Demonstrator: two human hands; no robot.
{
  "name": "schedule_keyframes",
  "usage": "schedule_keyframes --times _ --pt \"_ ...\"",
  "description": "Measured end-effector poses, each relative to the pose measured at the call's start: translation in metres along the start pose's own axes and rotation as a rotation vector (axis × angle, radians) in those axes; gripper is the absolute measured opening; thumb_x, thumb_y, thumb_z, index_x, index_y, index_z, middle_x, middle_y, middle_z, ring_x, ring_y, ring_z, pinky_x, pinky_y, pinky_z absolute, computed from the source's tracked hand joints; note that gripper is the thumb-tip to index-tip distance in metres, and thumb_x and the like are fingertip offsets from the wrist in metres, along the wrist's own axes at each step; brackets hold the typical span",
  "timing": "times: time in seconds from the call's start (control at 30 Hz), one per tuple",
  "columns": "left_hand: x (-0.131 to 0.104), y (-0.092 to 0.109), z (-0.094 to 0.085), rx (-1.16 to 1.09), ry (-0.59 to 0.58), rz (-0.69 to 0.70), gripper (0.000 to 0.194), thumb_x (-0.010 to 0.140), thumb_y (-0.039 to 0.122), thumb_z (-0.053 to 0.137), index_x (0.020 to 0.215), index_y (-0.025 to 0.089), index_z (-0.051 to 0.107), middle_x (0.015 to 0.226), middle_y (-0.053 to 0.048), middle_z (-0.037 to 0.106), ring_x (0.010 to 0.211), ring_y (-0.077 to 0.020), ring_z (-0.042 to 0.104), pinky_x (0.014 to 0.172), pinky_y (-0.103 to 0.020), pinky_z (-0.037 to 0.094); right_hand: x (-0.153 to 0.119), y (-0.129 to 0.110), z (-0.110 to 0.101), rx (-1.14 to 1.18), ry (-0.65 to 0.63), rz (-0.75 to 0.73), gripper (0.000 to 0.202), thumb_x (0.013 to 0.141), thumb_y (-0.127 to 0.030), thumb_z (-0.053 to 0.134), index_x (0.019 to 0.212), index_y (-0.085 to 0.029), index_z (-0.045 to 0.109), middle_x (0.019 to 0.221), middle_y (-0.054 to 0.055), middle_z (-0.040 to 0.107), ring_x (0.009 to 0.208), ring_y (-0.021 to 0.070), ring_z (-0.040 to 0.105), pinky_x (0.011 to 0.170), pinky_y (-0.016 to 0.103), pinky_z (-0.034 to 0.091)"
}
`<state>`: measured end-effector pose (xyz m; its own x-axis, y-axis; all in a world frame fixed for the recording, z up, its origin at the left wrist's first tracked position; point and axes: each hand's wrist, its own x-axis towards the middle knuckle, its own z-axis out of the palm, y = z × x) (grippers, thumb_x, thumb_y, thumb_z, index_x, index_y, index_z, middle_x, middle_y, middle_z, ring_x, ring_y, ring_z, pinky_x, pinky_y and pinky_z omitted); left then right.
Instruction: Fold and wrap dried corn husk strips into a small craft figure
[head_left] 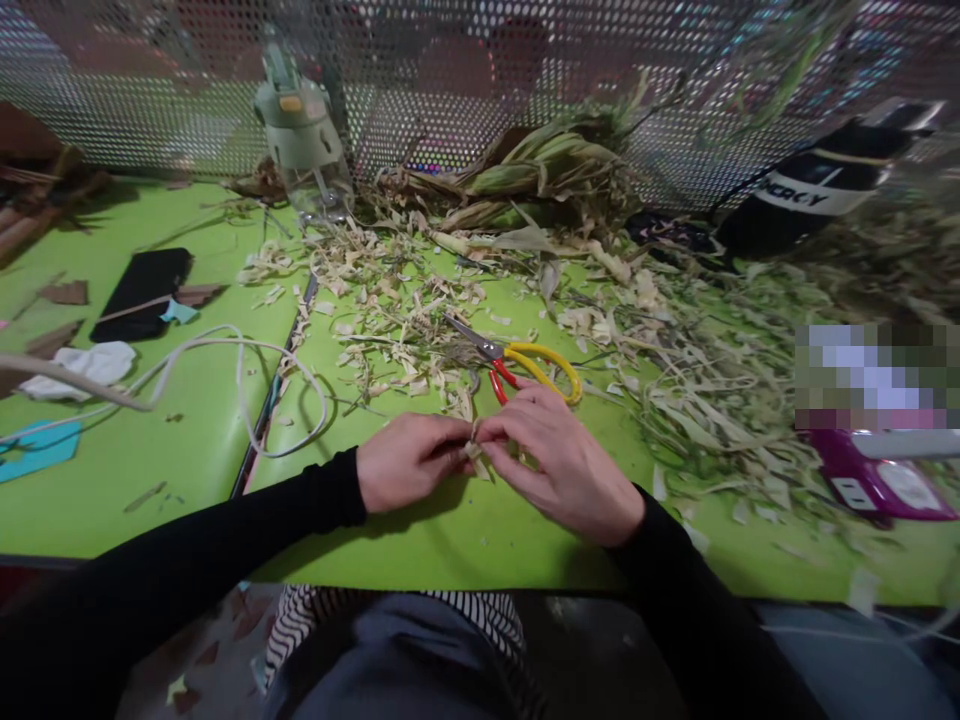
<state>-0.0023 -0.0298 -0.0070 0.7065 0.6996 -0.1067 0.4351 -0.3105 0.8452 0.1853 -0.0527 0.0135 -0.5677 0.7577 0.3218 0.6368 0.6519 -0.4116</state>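
Note:
Over the green table (420,555), near its front edge, my left hand (412,462) and my right hand (562,458) meet fingertip to fingertip. Both pinch a small pale strip of dried husk (477,462), partly covered by the fingers. Just beyond my right hand lie scissors (491,348) with one yellow and one red handle loop, blades pointing away to the left. Cut husk scraps (405,340) are scattered around and behind them. At the back rests a bundle of dried leaves (532,165) resembling corn husk.
Left of a dark table seam lie a black phone (135,295), a white cable (240,343) and a crumpled tissue (86,366). A pale green bottle (307,140) and a tilted black bottle (795,205) stand by the mesh screen. Shredded leaves (735,400) and a purple packet (862,480) lie right.

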Motion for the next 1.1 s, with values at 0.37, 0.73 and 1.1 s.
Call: schedule_keyframes --times 0.37,0.73,1.1 --pt "0.001 -0.009 0.003 -0.135 -0.032 -0.026 0.02 0.086 0.027 0.046 0.092 0.014 0.06 0.081 -0.003 0.066 0.071 -0.0127 0.057 0.068 -0.024 0.043 0.0 0.002 0.003 -0.011 -0.096 -0.002 0.013 0.086 -0.017 0.05 0.076 -0.017 0.057 0.07 0.002 0.061 0.071 0.0164 0.051 0.081 0.039 0.039" --pt "0.003 -0.004 0.003 -0.387 0.0 -0.073 0.013 0.081 0.019 0.046 0.083 0.013 0.057 0.075 -0.002 0.062 0.069 -0.0113 0.055 0.068 -0.024 0.045 -0.001 0.002 -0.006 0.085 0.053 0.047 0.006 0.084 -0.016 0.055 0.086 -0.018 0.059 0.08 0.005 0.064 0.084 0.0194 0.054 0.076 0.035 0.046" --pt "0.003 0.002 0.003 -0.47 0.049 -0.09 0.013 0.079 0.02 0.048 0.085 0.013 0.058 0.074 -0.001 0.062 0.067 -0.0101 0.056 0.067 -0.023 0.045 0.001 0.005 -0.004 0.024 0.182 0.064 0.005 0.082 -0.025 0.062 0.078 -0.021 0.064 0.079 0.003 0.066 0.08 0.0185 0.059 0.074 0.037 0.048"
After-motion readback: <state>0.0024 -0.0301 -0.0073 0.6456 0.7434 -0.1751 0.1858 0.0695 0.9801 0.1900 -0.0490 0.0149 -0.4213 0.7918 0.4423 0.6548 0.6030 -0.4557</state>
